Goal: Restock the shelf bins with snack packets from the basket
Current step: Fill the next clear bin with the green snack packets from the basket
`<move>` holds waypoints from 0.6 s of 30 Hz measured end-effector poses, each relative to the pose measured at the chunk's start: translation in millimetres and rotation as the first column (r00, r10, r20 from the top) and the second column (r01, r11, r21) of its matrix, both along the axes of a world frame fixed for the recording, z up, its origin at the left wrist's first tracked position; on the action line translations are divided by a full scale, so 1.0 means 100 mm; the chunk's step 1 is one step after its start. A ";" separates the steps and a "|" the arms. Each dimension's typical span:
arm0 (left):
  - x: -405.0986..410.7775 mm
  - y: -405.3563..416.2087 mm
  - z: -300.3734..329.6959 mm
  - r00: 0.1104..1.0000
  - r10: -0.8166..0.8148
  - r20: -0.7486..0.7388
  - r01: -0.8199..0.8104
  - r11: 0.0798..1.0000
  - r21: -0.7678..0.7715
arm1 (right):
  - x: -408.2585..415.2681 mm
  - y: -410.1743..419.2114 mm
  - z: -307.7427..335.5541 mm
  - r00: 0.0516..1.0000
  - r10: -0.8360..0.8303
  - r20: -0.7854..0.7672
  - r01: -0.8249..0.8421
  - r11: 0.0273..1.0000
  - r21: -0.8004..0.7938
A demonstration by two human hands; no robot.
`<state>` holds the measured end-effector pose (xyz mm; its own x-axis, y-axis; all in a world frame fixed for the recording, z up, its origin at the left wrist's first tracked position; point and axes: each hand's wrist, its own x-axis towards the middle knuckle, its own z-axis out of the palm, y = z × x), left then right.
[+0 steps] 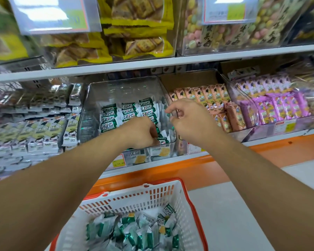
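A clear plastic shelf bin (91, 109) holds rows of green-and-white snack packets (127, 113). My left hand (140, 133) reaches into the bin's front, fingers curled around a green-and-white packet (162, 140) near the front wall. My right hand (187, 118) hovers at the bin's right edge with fingers loosely bent, holding nothing that I can see. Below, a white basket with orange rim (170, 194) contains several more green-and-white packets (134, 230).
Neighbouring bins hold pale green packets (34, 131) on the left, pink packets (207, 98) and purple packets (275, 98) on the right. The upper shelf (188, 60) carries yellow cracker bags and coloured sweets. An orange shelf base (225, 165) runs below.
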<state>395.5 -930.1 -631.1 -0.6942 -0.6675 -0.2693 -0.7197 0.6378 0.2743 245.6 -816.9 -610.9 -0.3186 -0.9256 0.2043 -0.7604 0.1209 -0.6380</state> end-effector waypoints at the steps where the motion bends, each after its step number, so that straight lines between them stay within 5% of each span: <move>1: -0.01 0.00 -0.01 1.000 0.003 0.007 -0.003 1.000 0.004 | 0.01 0.00 0.00 1.000 -0.001 -0.002 0.001 1.000 -0.003; 6: -0.06 -0.07 -0.02 0.998 0.050 0.028 -0.052 0.997 0.064 | 0.02 -0.02 -0.02 0.999 0.004 -0.049 -0.005 1.000 -0.025; 11: 0.01 -0.15 0.00 1.000 0.003 0.010 -0.004 0.990 0.143 | 0.06 -0.11 0.05 0.827 0.096 -0.555 -0.172 0.981 -0.087; 15: 0.10 -0.15 0.00 0.998 -0.028 -0.055 0.036 0.989 0.145 | 0.23 -0.31 0.20 0.580 0.385 -0.718 -0.213 0.923 0.322; 18: 0.18 -0.19 -0.02 0.995 -0.027 -0.095 0.041 0.989 0.145 | 0.27 -0.51 0.29 0.599 0.492 -0.631 -0.116 0.834 0.539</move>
